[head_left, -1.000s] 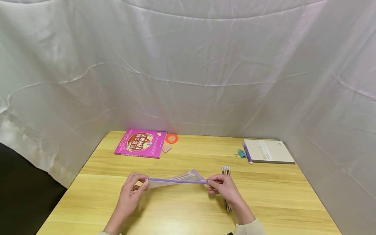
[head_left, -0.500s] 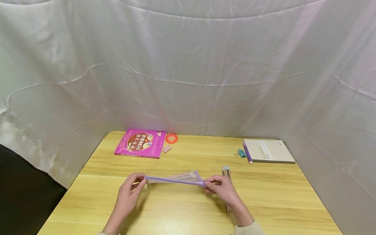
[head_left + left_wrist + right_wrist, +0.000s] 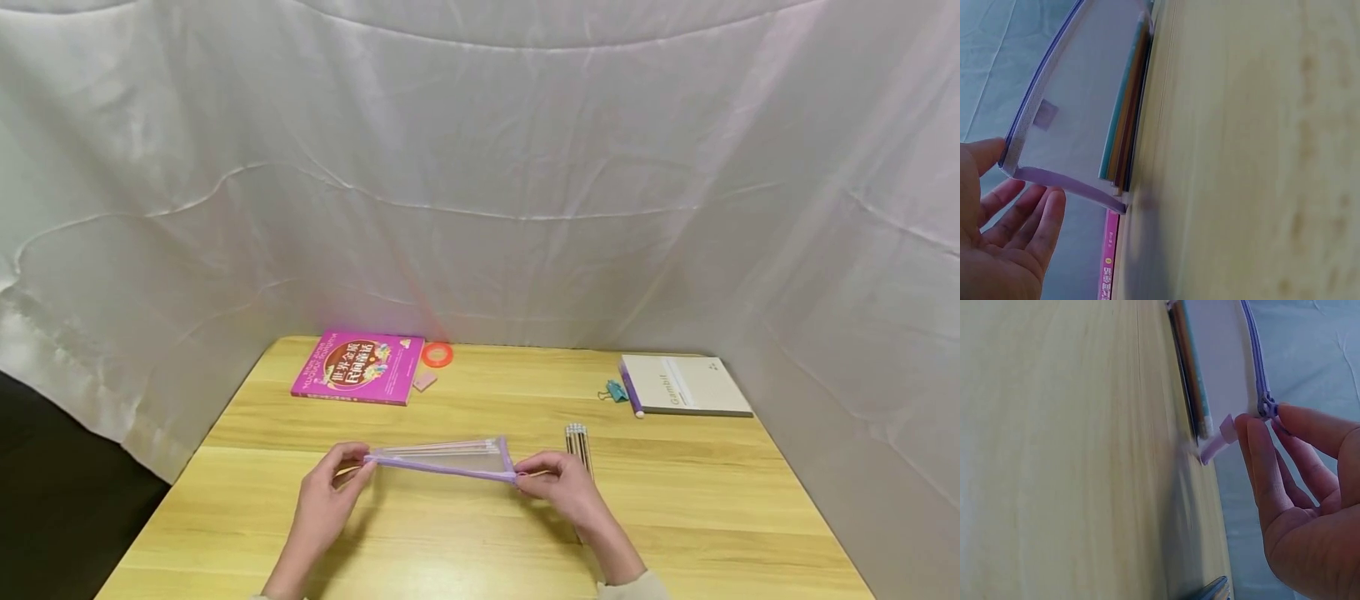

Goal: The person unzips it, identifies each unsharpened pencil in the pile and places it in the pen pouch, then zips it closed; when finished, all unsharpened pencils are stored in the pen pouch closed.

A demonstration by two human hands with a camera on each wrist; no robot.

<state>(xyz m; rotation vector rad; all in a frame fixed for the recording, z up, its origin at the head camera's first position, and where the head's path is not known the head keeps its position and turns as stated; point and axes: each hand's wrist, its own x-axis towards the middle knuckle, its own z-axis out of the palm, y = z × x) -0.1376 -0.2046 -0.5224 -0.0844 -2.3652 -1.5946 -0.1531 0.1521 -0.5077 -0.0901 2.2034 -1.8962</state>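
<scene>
A see-through pencil pouch (image 3: 457,461) with purple edging is stretched between both hands, its zipper edge toward the person. Several pencils (image 3: 1124,119) lie inside along its lower side. My left hand (image 3: 330,482) pinches one top corner between thumb and fingers. At the other end, my right hand (image 3: 558,487) pinches the corner beside the zipper pull (image 3: 1266,407). The zipper (image 3: 1255,350) looks closed along the part seen in the right wrist view. Partly behind the right hand, a bundle of pencils (image 3: 577,442) lies on the table.
On the wooden table (image 3: 450,550), a pink book (image 3: 360,367), an orange tape roll (image 3: 438,355) and a pink eraser (image 3: 425,381) lie back left. Back right are a teal binder clip (image 3: 617,391), a purple marker (image 3: 632,388) and a notebook (image 3: 686,385). Grey curtains (image 3: 480,167) surround the table.
The pouch has shifted slightly left and its right end has tipped lower toward the person, showing more of its side and the pencils. Both hands keep their pinch.
</scene>
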